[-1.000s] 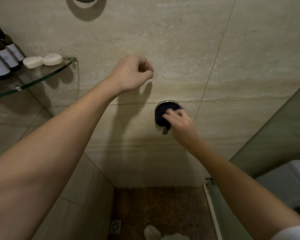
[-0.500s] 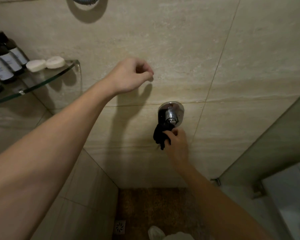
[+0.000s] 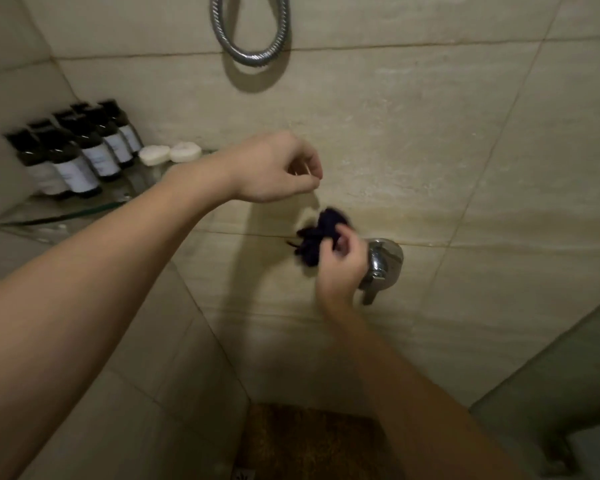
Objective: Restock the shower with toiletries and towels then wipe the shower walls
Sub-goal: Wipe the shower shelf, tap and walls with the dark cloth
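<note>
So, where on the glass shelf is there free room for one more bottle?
The bottles crowd the back left; two soaps lie right of them. Bare glass shows only along the front edge of the shelf, before the bottles and soaps. The left forearm hides the right end.

Dim beige tiled walls (image 3: 430, 133), brown textured floor (image 3: 309, 441), glass corner shelf (image 3: 66, 213), chrome hose loop (image 3: 247, 57), chrome mixer valve (image 3: 385, 261)

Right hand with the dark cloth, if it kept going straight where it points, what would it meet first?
Probably the tiled wall just behind the cloth the right hand grips; depth is unclear.
</note>
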`<state>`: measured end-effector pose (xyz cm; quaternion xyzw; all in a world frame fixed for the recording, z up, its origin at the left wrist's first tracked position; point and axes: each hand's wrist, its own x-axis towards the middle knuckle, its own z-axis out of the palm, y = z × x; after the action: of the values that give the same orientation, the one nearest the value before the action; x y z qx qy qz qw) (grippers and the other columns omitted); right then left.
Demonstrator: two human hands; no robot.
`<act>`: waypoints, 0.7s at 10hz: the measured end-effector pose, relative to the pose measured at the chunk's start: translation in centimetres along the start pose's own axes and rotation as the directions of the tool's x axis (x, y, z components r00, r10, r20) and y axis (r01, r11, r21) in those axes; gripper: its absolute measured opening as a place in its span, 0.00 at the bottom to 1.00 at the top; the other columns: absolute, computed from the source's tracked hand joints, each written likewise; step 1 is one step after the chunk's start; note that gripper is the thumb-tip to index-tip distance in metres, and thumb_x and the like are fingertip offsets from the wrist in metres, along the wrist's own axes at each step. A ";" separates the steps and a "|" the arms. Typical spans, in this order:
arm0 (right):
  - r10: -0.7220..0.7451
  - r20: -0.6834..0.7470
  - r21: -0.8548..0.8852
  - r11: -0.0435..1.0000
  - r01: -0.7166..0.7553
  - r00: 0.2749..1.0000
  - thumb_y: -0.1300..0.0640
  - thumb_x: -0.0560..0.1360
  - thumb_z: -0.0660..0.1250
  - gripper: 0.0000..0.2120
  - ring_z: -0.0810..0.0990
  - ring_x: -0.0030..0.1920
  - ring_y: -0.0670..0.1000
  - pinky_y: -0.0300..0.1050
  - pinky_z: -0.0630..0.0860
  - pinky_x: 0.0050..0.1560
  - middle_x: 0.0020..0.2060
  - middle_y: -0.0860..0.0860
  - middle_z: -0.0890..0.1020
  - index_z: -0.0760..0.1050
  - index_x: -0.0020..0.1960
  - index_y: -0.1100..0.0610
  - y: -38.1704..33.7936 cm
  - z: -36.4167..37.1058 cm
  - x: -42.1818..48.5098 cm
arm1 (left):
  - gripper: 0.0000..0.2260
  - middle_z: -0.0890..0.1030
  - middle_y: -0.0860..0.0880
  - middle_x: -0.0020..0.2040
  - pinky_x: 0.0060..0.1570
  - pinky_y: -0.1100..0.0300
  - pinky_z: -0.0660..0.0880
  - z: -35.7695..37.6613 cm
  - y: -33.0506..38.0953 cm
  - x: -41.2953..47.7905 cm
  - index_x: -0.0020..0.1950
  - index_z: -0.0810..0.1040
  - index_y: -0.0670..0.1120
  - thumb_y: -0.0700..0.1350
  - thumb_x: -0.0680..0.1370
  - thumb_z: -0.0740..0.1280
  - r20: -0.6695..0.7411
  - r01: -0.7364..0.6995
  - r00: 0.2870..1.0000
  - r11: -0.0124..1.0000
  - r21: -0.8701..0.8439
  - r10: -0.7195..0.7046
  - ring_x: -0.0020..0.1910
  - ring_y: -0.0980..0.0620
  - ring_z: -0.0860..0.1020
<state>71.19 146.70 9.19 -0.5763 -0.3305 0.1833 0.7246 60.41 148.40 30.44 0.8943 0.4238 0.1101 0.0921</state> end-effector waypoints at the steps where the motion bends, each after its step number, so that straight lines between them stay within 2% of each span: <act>1: -0.631 0.138 -0.293 0.710 0.640 0.763 0.62 0.75 0.70 0.11 0.74 0.50 0.53 0.46 0.72 0.55 0.48 0.57 0.78 0.81 0.57 0.60 -2.7 2.2 3.7 | 0.08 0.82 0.54 0.45 0.49 0.59 0.76 -3.9 0.5 -3.0 0.54 0.83 0.51 0.50 0.78 0.67 -0.034 0.006 0.999 0.984 0.180 0.000 0.47 0.52 0.82; 2: -0.799 0.372 -0.353 0.349 0.868 0.473 0.60 0.77 0.68 0.09 0.74 0.49 0.59 0.52 0.76 0.45 0.47 0.58 0.80 0.81 0.55 0.61 -1.9 3.4 4.9 | 0.09 0.81 0.56 0.42 0.48 0.56 0.77 -7.6 0.4 -6.8 0.53 0.83 0.53 0.51 0.78 0.65 -0.116 0.023 0.993 0.938 0.345 0.018 0.44 0.52 0.80; 3: -0.779 0.590 -0.253 0.069 0.965 0.210 0.59 0.77 0.68 0.07 0.76 0.46 0.59 0.51 0.76 0.36 0.45 0.58 0.80 0.81 0.52 0.61 -1.0 5.1 4.8 | 0.09 0.81 0.56 0.44 0.45 0.54 0.77 -11.2 -0.5 -10.5 0.55 0.82 0.53 0.51 0.79 0.64 -0.242 0.102 0.970 0.844 0.526 0.034 0.44 0.51 0.78; 4: -0.767 0.638 -0.042 0.060 0.997 0.073 0.60 0.76 0.69 0.06 0.79 0.46 0.58 0.51 0.78 0.39 0.44 0.56 0.79 0.80 0.51 0.60 -2.3 7.1 4.1 | 0.09 0.83 0.50 0.48 0.41 0.52 0.78 -14.3 -2.8 -14.0 0.55 0.81 0.51 0.51 0.80 0.63 -0.338 0.208 0.939 0.687 0.696 0.059 0.47 0.46 0.79; 5: -0.584 0.446 0.106 0.787 0.608 0.678 0.62 0.77 0.67 0.07 0.77 0.45 0.45 0.37 0.75 0.47 0.46 0.51 0.80 0.79 0.53 0.56 -5.5 9.8 0.3 | 0.13 0.81 0.43 0.51 0.43 0.50 0.77 -16.6 -5.3 -17.9 0.57 0.80 0.47 0.52 0.80 0.62 -0.432 0.339 0.899 0.512 0.789 0.070 0.51 0.41 0.77; 6: 0.374 0.543 0.482 0.594 -0.644 0.751 0.66 0.80 0.62 0.09 0.81 0.51 0.49 0.37 0.80 0.46 0.50 0.54 0.82 0.77 0.57 0.58 -8.4 13.4 -4.1 | 0.18 0.79 0.39 0.61 0.58 0.42 0.71 -17.4 -7.2 -21.6 0.62 0.79 0.45 0.53 0.78 0.65 -0.544 0.527 0.838 0.324 0.786 -0.044 0.63 0.36 0.74; 7: 0.502 0.833 0.337 -0.125 -0.933 0.234 0.63 0.83 0.55 0.13 0.77 0.63 0.56 0.50 0.78 0.62 0.59 0.60 0.79 0.73 0.64 0.63 -9.9 16.1 -6.5 | 0.18 0.77 0.39 0.64 0.62 0.44 0.67 -17.0 -8.3 -24.7 0.60 0.79 0.43 0.52 0.76 0.61 -0.595 0.601 0.797 0.221 0.768 -0.102 0.65 0.36 0.72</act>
<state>54.29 151.34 18.78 -0.1605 0.0519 0.8199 0.5471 34.41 135.54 41.68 0.6020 0.6113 0.0087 -0.5137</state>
